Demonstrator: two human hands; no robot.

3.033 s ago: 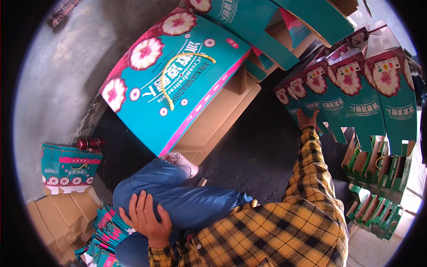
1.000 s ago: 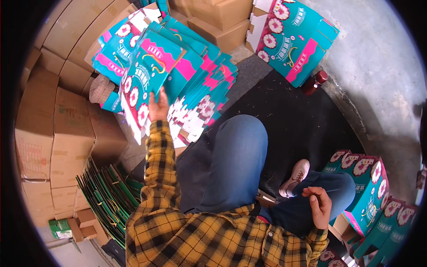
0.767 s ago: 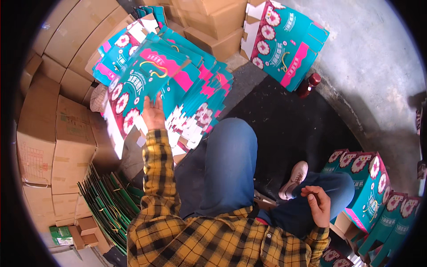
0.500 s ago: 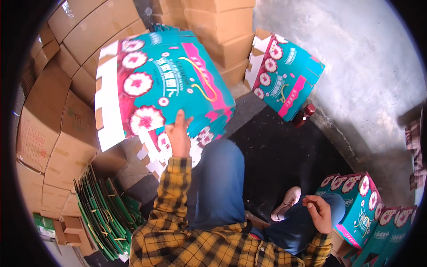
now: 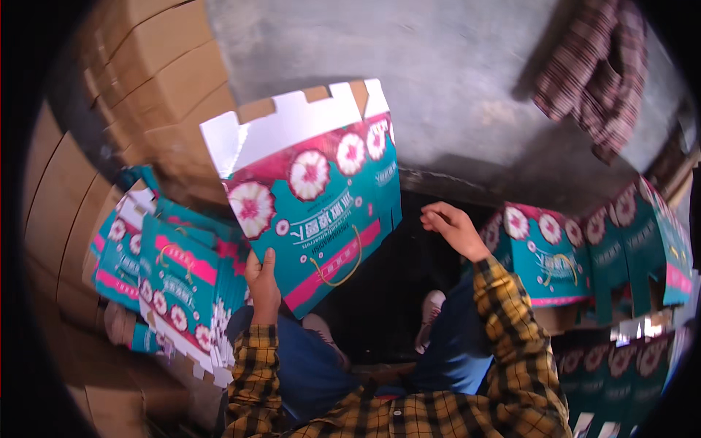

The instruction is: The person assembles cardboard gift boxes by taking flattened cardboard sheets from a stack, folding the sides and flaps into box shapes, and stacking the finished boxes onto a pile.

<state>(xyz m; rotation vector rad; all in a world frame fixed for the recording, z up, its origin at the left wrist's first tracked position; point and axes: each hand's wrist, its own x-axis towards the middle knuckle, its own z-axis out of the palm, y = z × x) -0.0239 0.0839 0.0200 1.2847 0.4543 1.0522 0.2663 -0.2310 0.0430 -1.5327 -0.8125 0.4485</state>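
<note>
In front of me my left hand (image 5: 264, 286) grips a teal and pink gift carton (image 5: 321, 212) by its lower left edge, thumb on the printed face. The carton looks folded flat and is held up at a tilt. White cut-out flaps line its top, radish-slice pictures cross its front, and a yellow cord handle loops near the lower side. My right hand (image 5: 454, 232) hovers just right of the carton, apart from it. Its fingers are loosely bent and hold nothing. More flat cartons (image 5: 182, 281) of the same print lie in a stack beside my left knee.
Opened-up cartons (image 5: 551, 252) of the same print stand on my right, with more below them. Brown cardboard boxes (image 5: 171, 80) are piled at the far left. A plaid cloth (image 5: 595, 73) hangs on the grey wall (image 5: 438, 66). Black matting (image 5: 387, 321) covers the floor between my feet.
My left hand has lifted one carton off the stack on the left and brought it in front of me. My right hand has risen toward it. The view has turned to the right.
</note>
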